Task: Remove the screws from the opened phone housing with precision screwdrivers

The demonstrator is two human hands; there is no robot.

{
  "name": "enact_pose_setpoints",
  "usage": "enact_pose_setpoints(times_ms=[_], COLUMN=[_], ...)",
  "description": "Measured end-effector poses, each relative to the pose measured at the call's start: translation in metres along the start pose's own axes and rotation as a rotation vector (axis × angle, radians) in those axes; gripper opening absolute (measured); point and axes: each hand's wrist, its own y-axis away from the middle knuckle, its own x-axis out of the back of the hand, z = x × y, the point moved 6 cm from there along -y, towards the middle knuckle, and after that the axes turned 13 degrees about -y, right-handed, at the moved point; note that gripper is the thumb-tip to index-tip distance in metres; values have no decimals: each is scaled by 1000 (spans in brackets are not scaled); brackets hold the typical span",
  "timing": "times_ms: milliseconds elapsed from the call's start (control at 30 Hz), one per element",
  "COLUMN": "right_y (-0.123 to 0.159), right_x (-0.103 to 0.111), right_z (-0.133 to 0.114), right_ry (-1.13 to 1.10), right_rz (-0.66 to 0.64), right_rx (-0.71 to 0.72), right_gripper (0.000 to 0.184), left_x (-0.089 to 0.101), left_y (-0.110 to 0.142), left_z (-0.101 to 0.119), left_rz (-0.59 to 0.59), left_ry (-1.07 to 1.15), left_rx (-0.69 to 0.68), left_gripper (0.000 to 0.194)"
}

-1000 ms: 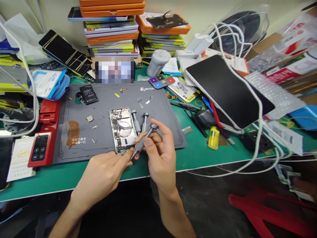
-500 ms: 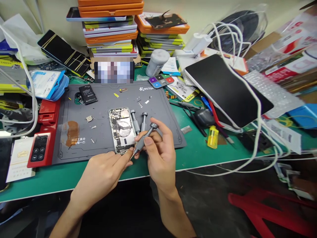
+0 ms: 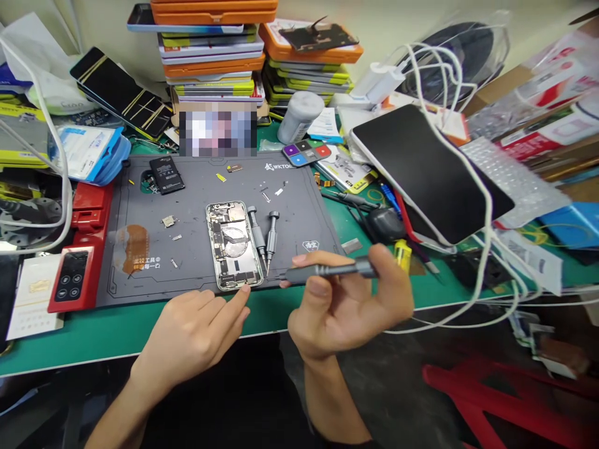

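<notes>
An opened phone (image 3: 231,252) lies on the grey mat (image 3: 187,246), its inner parts and a round coil showing. The index finger of my left hand (image 3: 194,327) is stretched out to the phone's lower edge, with its tip on it; the other fingers bend loosely and hold nothing. To the right, my right hand (image 3: 349,305) grips a dark grey screwdriver (image 3: 334,269) between thumb and fingers. The tool lies nearly level, tip to the left, apart from the phone. Two more grey screwdrivers (image 3: 271,234) rest on the mat beside the phone.
A black battery (image 3: 167,176) and a small metal part (image 3: 169,221) lie on the mat. A propped screen (image 3: 218,131) stands behind it. A red device (image 3: 72,277) borders its left side. A tablet (image 3: 430,168), white cables (image 3: 489,218) and a yellow-handled tool (image 3: 402,254) are at right.
My right hand has moved right, away from the phone, and tilted the screwdriver from steep to nearly level. My left fingertip stays at the phone's lower edge.
</notes>
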Motion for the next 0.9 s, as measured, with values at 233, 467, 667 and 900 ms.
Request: enact_pose_setpoints(times_ms=[233,467,667,900], right_y=[13,15,16,8], right_x=[-16,-19,-19,-24], right_z=[-3,3,5,-4], right_ry=[176,158,139,171], right_rz=[-346,-384,-412,-428], right_rx=[162,101,79,190], right_gripper=[74,75,78,72], left_x=[3,-3,-5,-1], left_y=[1,0,0,0], left_z=[1,3,2,2], left_rz=[32,-18,-40,-5], left_ry=[4,-15,-19,-6], left_rx=[11,28,39,37], left_gripper=[20,12,14,11])
